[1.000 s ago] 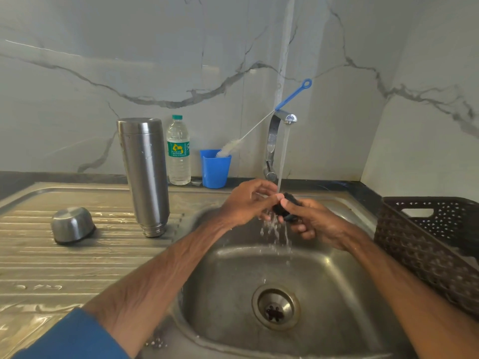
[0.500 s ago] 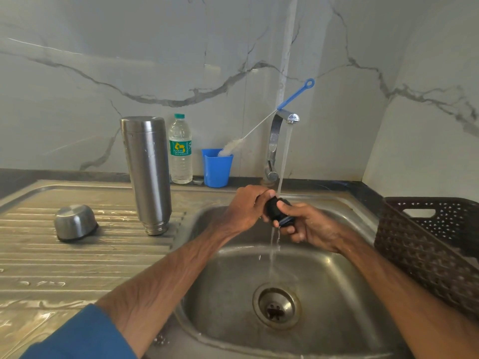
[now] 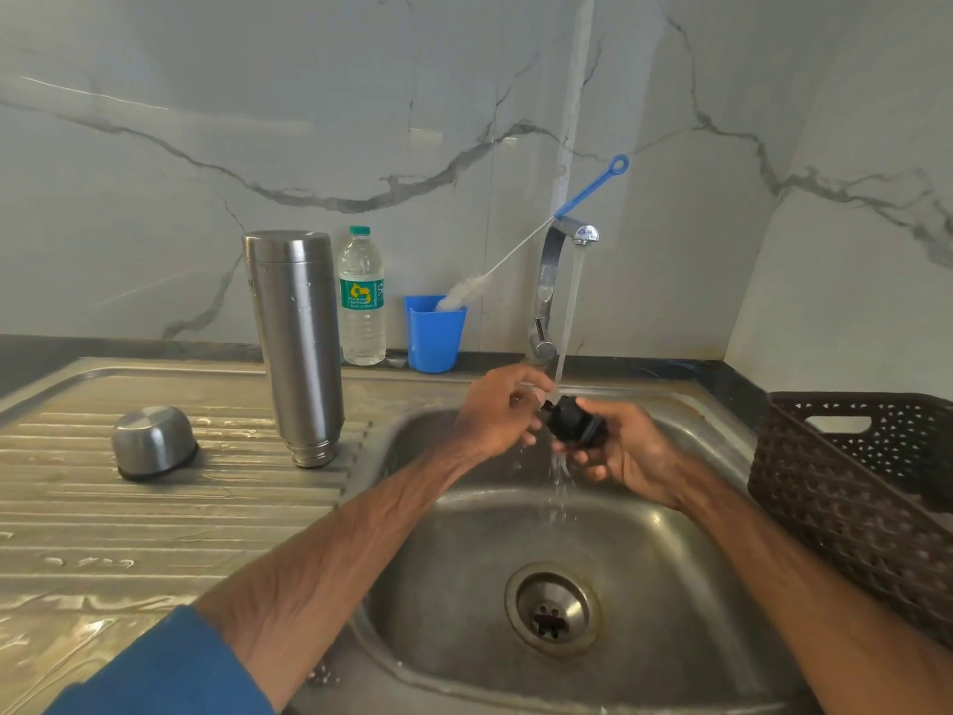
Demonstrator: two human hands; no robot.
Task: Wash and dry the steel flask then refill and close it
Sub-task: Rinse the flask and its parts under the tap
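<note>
Rinsing black stopper under tap | held in right hand, pinched by left hand | steel flask upended, draining | pending: drying, refill, closing

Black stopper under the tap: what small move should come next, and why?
Probably turn the black stopper a little in the right hand so its other faces meet the tap stream. It sits under the running water, the left hand pinching its end, while the flask stands upside down on the drainboard.
</note>
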